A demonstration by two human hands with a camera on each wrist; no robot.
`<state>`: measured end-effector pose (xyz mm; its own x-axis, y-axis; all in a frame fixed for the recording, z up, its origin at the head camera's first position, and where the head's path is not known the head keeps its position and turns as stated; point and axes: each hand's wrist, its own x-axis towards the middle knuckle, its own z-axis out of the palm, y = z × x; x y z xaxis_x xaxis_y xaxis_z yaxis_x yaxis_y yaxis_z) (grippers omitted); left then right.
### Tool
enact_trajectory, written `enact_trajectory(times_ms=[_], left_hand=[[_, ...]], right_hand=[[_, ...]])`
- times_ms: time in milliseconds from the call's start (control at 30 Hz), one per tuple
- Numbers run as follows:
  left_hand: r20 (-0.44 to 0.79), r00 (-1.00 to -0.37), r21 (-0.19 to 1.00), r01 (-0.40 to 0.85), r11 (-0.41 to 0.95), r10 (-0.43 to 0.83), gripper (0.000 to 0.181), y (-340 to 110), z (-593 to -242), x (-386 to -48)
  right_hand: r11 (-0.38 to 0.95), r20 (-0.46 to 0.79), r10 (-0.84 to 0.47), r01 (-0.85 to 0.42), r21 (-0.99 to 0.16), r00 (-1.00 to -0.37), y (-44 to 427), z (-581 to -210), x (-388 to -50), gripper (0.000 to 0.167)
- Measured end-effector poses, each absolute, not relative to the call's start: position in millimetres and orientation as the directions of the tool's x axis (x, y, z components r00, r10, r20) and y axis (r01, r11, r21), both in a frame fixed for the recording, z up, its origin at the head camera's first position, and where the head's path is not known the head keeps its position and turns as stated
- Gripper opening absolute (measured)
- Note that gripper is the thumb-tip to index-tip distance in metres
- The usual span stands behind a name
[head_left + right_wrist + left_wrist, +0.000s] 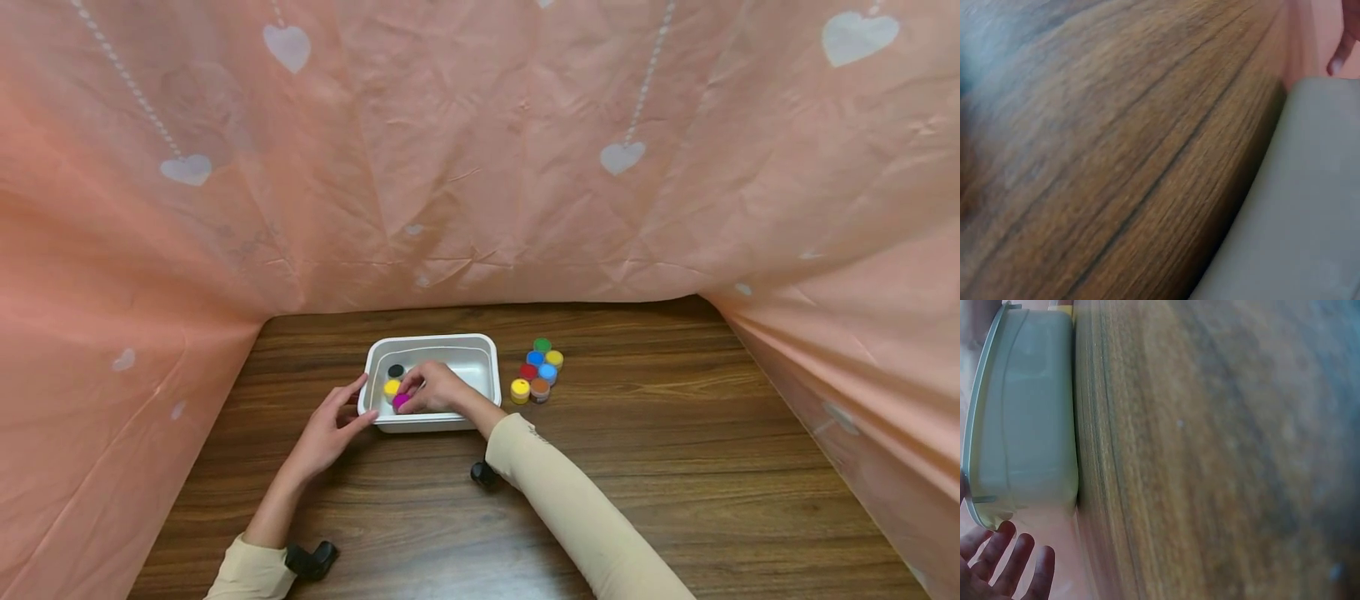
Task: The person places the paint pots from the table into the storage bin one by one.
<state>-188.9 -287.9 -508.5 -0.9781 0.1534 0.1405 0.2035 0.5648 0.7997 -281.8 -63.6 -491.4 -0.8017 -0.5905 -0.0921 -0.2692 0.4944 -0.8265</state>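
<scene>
A white plastic tray (pixel 486 367) sits on the wooden table; its outer wall (pixel 1041 412) fills the left side of the left wrist view. My right hand (pixel 435 387) reaches inside and pinches a small purple paint pot (pixel 401 402) near the front left corner. Just behind that pot are a yellow pot (pixel 392 388) and a black pot (pixel 395 371), both in the tray. My left hand (pixel 327 429) touches the tray's left front corner, thumb at the front rim and fingers spread along the left side. The right wrist view shows the tray wall (pixel 1297 206), not the pinched pot.
Right of the tray stands a cluster of several small paint pots, among them green (pixel 542 344), red (pixel 528 372) and brown (pixel 540 389) ones. A pink curtain (pixel 480 167) with white hearts encloses the table (pixel 712 450) at the back and sides.
</scene>
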Motion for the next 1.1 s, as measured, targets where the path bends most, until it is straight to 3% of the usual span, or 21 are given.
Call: enact_trajectory(times_ms=[1100], left_hand=[[0.116,-0.983,0.82,0.177,0.545,0.144,0.068,-286.2,-504.1,-185.9]], right_hand=[[0.508,-0.128,-0.586,-0.24,-0.827,-0.8,-66.3,-489.5,-278.8,0.021]])
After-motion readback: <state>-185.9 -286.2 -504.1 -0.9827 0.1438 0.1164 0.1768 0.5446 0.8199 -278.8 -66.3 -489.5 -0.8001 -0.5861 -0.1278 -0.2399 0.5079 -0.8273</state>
